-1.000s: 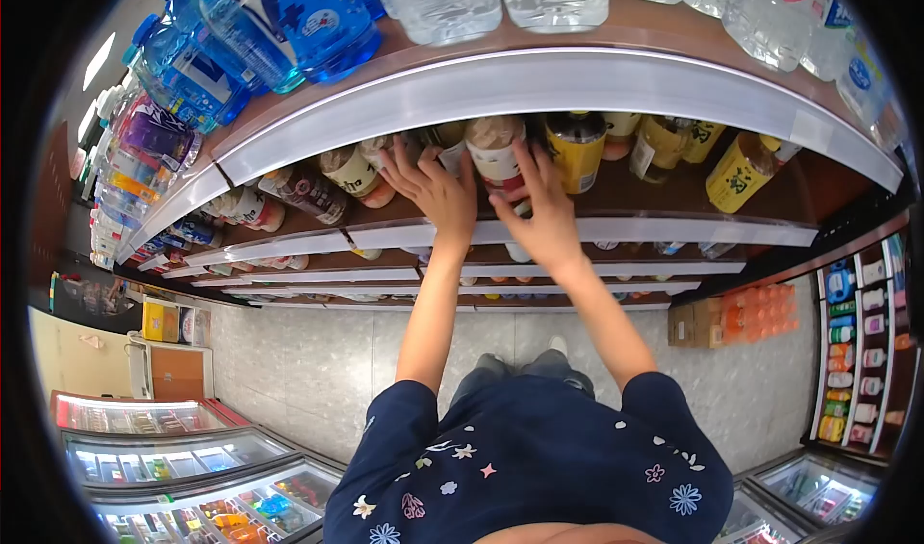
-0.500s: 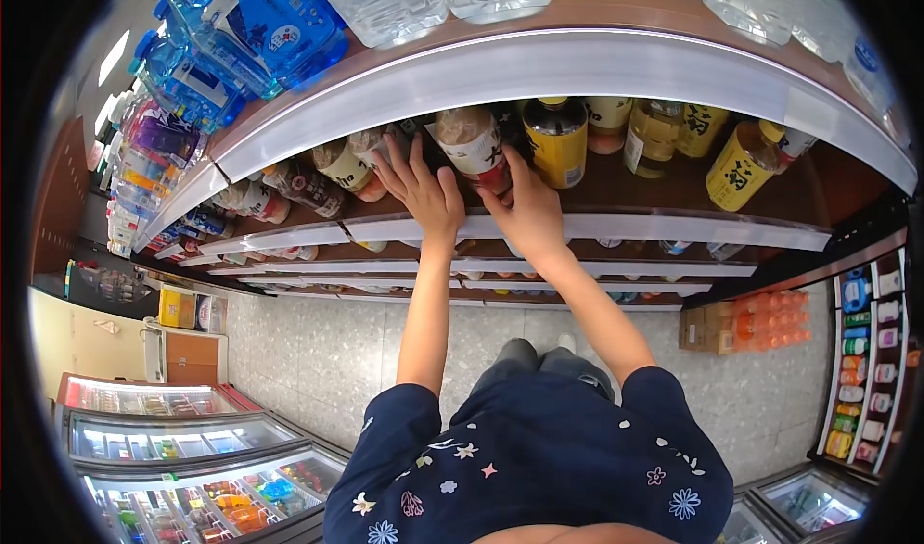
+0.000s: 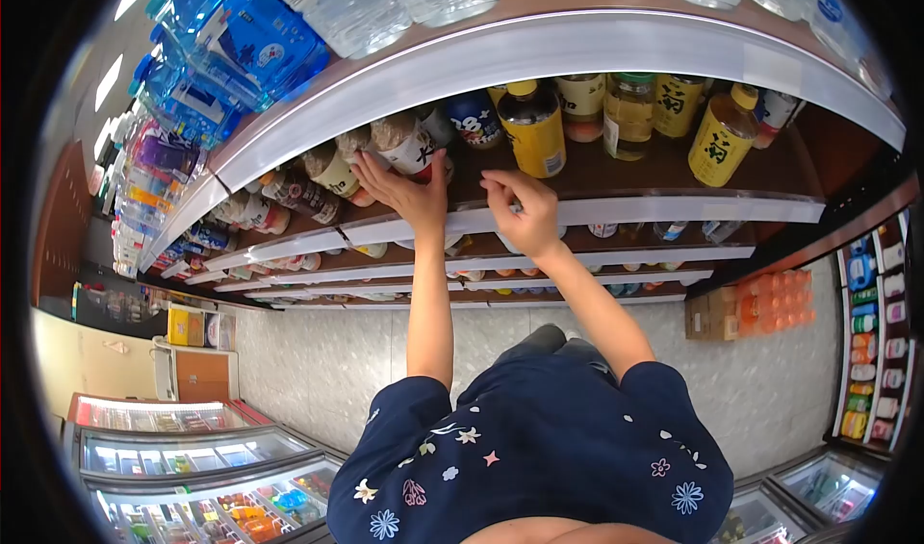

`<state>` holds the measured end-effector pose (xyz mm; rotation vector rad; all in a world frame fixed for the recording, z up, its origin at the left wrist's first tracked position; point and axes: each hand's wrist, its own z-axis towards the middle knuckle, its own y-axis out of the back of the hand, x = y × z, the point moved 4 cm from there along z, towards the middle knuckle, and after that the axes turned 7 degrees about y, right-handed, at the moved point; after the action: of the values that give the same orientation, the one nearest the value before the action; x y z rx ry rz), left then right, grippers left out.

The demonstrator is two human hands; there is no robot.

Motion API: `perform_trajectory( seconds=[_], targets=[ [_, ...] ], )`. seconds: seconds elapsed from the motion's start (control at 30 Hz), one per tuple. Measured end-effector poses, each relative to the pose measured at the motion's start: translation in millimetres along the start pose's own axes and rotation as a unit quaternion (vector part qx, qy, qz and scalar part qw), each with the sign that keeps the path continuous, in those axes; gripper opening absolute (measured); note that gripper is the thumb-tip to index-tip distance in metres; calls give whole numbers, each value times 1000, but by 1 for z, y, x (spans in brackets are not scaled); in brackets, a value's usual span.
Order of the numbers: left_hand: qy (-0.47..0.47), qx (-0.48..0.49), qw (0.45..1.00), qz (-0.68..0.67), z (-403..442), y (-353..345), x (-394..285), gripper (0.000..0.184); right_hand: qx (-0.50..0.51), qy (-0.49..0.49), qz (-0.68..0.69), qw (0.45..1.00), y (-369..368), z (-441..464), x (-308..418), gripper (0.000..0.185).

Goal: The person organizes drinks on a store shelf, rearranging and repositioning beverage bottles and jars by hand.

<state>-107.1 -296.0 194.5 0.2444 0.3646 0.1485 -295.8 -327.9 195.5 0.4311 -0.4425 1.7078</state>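
My left hand [image 3: 409,196] is open, its fingers spread against the lower front of a bottle with a white and red label [image 3: 408,150]. That bottle leans among others on the shelf [image 3: 597,174]. My right hand [image 3: 527,215] is by the shelf's front edge, apart from the bottles. Its fingers are half curled with a gap to the thumb, and I see nothing held. Behind it stands a dark drink bottle with a yellow label and yellow cap [image 3: 532,130]. A dark blue bottle [image 3: 474,121] sits farther back, between the two.
Yellow-labelled tea bottles [image 3: 724,138] and a green-capped bottle [image 3: 629,119] stand to the right. A white shelf rail [image 3: 577,51] runs overhead, below large blue jugs [image 3: 260,49]. Cartons [image 3: 712,313] sit on the floor; glass-topped freezers [image 3: 212,486] are behind at left.
My right hand has come off the white and red labelled bottle and drawn back towards me. That bottle now sits farther left, with my left hand beside it, and the dark blue bottle shows.
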Motion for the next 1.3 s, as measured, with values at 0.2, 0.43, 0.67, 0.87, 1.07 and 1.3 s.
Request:
perform_trajectory(
  seconds=[0.2,0.43,0.67,0.87,1.07,1.3],
  targets=[
    [-6,8,1000,-18,2,2,-1,103,-119,64,-152,979,58,-2,-5,18],
    [-3,11,1000,-24,2,2,-2,95,-89,47,-220,970,78,15,-23,24],
    [6,15,1000,-22,2,2,0,91,-8,56,-315,947,72,7,-29,17],
    [6,1,1000,-18,0,0,2,88,22,133,-351,927,75,1,-29,12],
    [-13,-15,1000,-18,0,-3,5,87,30,145,-319,936,81,-3,-27,12],
    [-29,-41,998,-25,1,-1,-1,88,-111,126,-314,935,137,-4,-3,15]
  ],
)
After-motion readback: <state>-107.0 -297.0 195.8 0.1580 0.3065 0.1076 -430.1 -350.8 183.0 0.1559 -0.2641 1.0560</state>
